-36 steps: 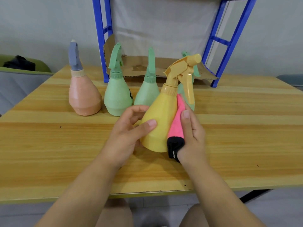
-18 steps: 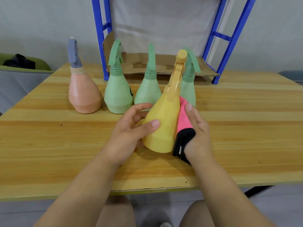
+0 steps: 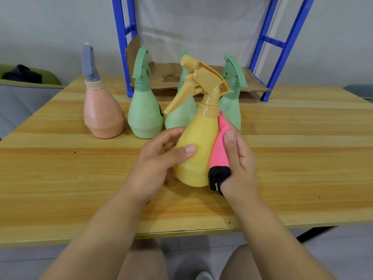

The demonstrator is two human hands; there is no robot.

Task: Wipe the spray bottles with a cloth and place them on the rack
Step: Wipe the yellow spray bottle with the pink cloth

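Yellow spray bottle [image 3: 194, 152] is held over the near middle of the wooden table [image 3: 60, 178], tilted with its top leaning right; whether the base touches the tabletop cannot be told. Its trigger head is turned left, nozzle up, lever slanting down-left. Left hand [image 3: 157, 162] is wrapped round the bottle's left side, with the thumb laid across the near face and the fingers curled behind the body. Right hand [image 3: 241, 158] is closed on a cloth [image 3: 219, 150], pink with a black edge at the bottom, and the cloth is pressed against the bottle's right side. The thumb is laid flat on the pink part; the other fingers are hidden behind cloth and bottle. Four more bottles are stood upright in a row further back on the table: peach bottle [image 3: 103, 116] with a grey head at far left, then left green bottle [image 3: 144, 116], middle green bottle [image 3: 180, 118] and right green bottle [image 3: 232, 112]. The last two are partly covered by the yellow one. Small specks like droplets are seen on the peach one. Blue rack [image 3: 123, 47] is set on the table's far side just behind the row, and its lowest shelf is lined with cardboard [image 3: 169, 77], stained near the middle.
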